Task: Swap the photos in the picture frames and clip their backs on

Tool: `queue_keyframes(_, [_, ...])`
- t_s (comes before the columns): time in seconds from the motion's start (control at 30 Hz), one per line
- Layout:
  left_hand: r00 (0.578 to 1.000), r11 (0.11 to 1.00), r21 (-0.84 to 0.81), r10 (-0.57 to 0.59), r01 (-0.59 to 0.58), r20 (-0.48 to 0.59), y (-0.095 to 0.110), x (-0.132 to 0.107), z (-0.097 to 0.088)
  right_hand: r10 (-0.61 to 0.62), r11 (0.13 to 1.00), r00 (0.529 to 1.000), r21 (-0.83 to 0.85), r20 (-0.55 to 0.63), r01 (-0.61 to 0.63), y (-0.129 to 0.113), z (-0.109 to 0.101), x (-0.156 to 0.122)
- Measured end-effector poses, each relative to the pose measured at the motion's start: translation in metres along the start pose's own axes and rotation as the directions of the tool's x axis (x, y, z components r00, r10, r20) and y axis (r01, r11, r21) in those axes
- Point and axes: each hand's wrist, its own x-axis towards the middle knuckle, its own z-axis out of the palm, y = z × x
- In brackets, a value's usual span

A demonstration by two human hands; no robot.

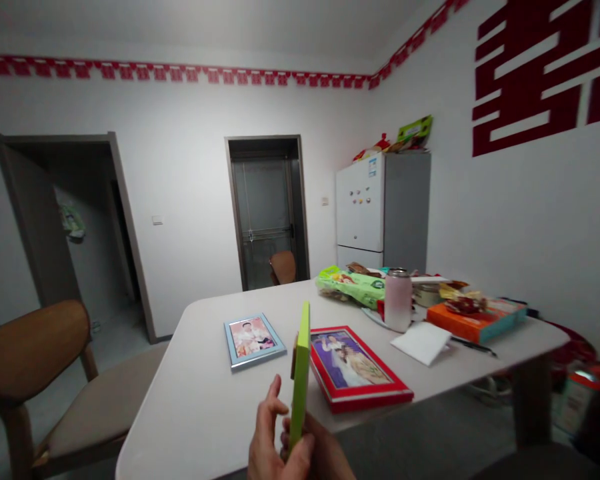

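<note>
One left hand (pixel 266 437), fingers partly spread and index finger raised; set against the lower end of a green frame (pixel 301 380), though whether it grips cannot be told. One right hand (pixel 327 450), partly hidden behind the same piece, its lower end gripped. The green frame is held upright, seen edge-on, above the near edge of a pale surface (pixel 185 407). Just beyond, to the right: one red frame (pixel 363 363), lying flat, picture up. To the left: one light-blue frame (pixel 254 340), likewise laid flat. Farther right: one white sheet (pixel 421 343), one pink tumbler (pixel 398 301), upright, one orange box (pixel 473 325) and one green packet (pixel 353 285). Beyond the surface: one refrigerator (pixel 360 203), with magnets fixed to its door.
</note>
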Motion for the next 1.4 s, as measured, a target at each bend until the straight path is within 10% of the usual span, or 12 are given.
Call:
queue_keyframes(0.17, [0.996,0.962,-0.263,-0.068,0.081,0.057,0.016,0.038,0.027,-0.243,0.916,0.957,-0.36,-0.156,0.174,-0.088,-0.043,0.013])
queue_keyframes(0.33, [0.958,0.965,-0.165,-0.162,0.204,0.238,-0.018,0.056,0.059,-0.329,0.529,0.928,-0.848,-0.175,0.028,-0.163,-0.103,0.046])
queue_keyframes(0.7, [0.939,0.912,0.364,-0.276,0.188,0.205,-0.075,0.049,0.075,-0.355,0.092,0.927,-0.991,-0.119,-0.092,-0.176,-0.169,0.084])
queue_keyframes(0.9, [0.936,0.838,0.507,-0.319,0.204,0.15,-0.088,0.055,0.04,-0.472,-0.208,0.882,-0.972,0.004,-0.107,-0.167,-0.139,0.089])
queue_keyframes(1.03, [0.95,0.797,0.57,-0.3,0.2,0.086,-0.095,0.059,0.003,-0.379,-0.353,0.889,-0.928,0.256,0.117,-0.115,-0.082,0.105])
queue_keyframes(1.23, [0.968,0.756,0.638,-0.241,0.146,0.064,-0.094,0.059,-0.033,-0.09,-0.395,0.891,-0.837,0.445,0.378,-0.014,-0.007,0.15])
queue_keyframes(1.4, [0.985,0.712,0.692,-0.171,0.116,0.011,-0.102,0.059,-0.055,-0.041,-0.417,0.904,-0.829,0.426,0.372,0.008,-0.002,0.164])
